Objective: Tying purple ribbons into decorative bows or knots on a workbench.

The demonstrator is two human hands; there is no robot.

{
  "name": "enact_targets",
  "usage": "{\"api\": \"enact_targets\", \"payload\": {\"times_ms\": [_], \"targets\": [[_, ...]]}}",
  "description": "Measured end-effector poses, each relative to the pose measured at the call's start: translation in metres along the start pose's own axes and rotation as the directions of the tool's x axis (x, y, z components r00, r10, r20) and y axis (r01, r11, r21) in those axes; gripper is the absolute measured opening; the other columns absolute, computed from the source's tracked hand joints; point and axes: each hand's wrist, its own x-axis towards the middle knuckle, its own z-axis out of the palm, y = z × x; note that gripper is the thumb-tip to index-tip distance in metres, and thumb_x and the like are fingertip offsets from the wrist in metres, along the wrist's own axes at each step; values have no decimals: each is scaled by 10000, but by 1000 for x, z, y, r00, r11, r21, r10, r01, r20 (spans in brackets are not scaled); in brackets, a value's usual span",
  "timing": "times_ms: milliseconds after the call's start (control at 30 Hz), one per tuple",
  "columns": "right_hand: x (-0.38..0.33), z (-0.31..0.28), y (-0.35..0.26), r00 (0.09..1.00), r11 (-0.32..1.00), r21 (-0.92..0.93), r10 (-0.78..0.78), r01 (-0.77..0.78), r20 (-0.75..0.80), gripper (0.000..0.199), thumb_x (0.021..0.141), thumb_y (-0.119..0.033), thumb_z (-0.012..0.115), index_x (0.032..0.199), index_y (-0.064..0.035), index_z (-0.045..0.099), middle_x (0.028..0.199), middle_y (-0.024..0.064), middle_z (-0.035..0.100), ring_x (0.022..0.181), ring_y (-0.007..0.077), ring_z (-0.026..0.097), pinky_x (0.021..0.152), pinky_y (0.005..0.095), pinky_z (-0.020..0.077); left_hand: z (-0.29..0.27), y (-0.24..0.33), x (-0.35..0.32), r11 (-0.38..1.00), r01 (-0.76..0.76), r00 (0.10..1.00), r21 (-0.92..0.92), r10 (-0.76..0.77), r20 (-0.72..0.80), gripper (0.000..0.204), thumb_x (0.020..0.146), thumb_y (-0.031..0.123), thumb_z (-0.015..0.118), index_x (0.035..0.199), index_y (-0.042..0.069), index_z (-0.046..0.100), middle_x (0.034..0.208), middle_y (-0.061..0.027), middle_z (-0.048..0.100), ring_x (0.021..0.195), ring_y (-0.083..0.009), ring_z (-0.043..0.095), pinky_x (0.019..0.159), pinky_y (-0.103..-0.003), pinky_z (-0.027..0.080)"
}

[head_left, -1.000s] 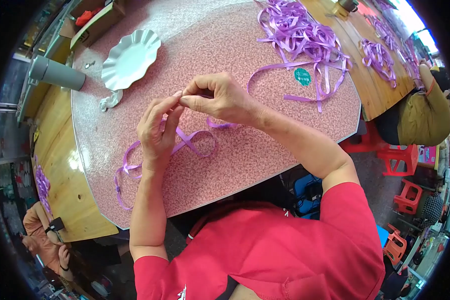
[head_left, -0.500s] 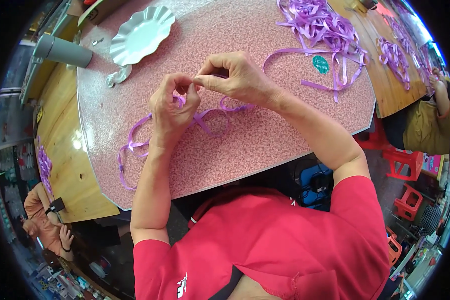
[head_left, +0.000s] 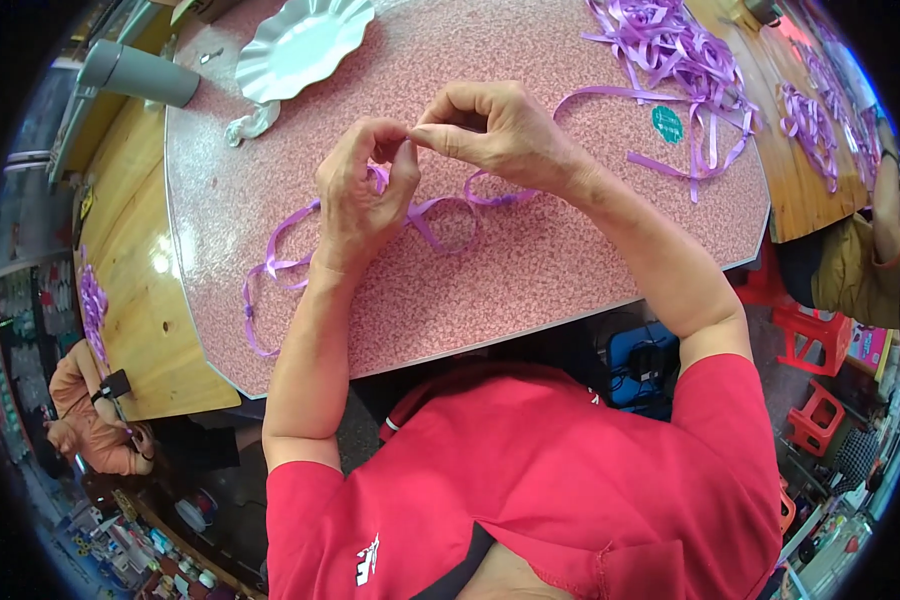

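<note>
My left hand (head_left: 365,195) is closed in a pinch over the pink speckled table, with a bit of purple ribbon (head_left: 378,178) showing inside its curled fingers. My right hand (head_left: 505,135) pinches too, thumb against forefinger, and its tips meet those of my left hand. What sits between the right fingertips is too small to make out. Beneath and beside my hands, a loose purple ribbon (head_left: 450,207) lies in loops on the tabletop. More of its loops, with small darker knots or joins, curl left of my left wrist (head_left: 248,312).
A heap of purple ribbons (head_left: 670,55) lies at the far right, near a round green sticker (head_left: 667,124). Far left are a white scalloped plate (head_left: 305,48), a crumpled white piece (head_left: 252,124) and a grey tumbler (head_left: 140,74). Co-workers sit at both sides; red stools (head_left: 815,418) stand right.
The table and its things appear shifted slightly right and up in the picture. My hands keep their fingertip-to-fingertip pinch. The co-worker at left has moved a hand.
</note>
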Motion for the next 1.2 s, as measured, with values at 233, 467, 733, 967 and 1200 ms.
{"api": "enact_targets", "payload": {"times_ms": [233, 467, 733, 967, 1200], "targets": [[1, -1, -1, 975, 965, -144, -217, 220, 40, 131, 911, -118, 723, 945, 7, 703, 774, 36, 676, 704, 86, 614, 606, 243, 490, -10, -5, -1, 995, 91, 987, -36, -85, 139, 67, 881, 64, 585, 910, 6, 600, 696, -70, 577, 612, -164, 569, 572, -303, 461], [2, -3, -1, 976, 983, 11, -184, 184, 114, 126, 921, -121, 716, 942, 2, 696, 768, 3, 638, 685, 57, 552, 580, 224, 437, -18, -12, -7, 597, 594, 802, -539, -386, 456, 219, 953, 184, 506, 842, 16, 594, 654, 5, 521, 560, -78, 471, 511, -251, 380], [-1, -5, -7, 997, 989, 132, 52, -60, 65, 117, 948, -126, 696, 979, -13, 690, 735, -65, 586, 635, -4, 470, 537, 179, 368, -7, -8, -5, 846, 272, 962, -458, -225, 155, 155, 951, 148, 553, 985, 7, 608, 723, -10, 583, 625, -74, 515, 558, -243, 417], [0, -5, -7, 998, 993, 109, 26, -32, 59, 124, 948, -129, 695, 985, -11, 688, 750, -55, 606, 646, -5, 495, 544, 172, 391, -4, -12, -7, 919, 151, 989, -364, -140, 56, 95, 885, 59, 639, 958, 4, 612, 784, -38, 618, 667, -88, 566, 595, -254, 458], [-1, 2, -9, 1000, 994, 109, 8, -10, 24, 125, 940, -108, 696, 1011, -4, 698, 771, -40, 621, 654, 5, 513, 543, 174, 399, -2, -12, -6, 908, 179, 983, -378, -180, 33, 79, 871, 27, 647, 941, 14, 615, 777, -36, 627, 659, -89, 582, 592, -251, 468]]}}
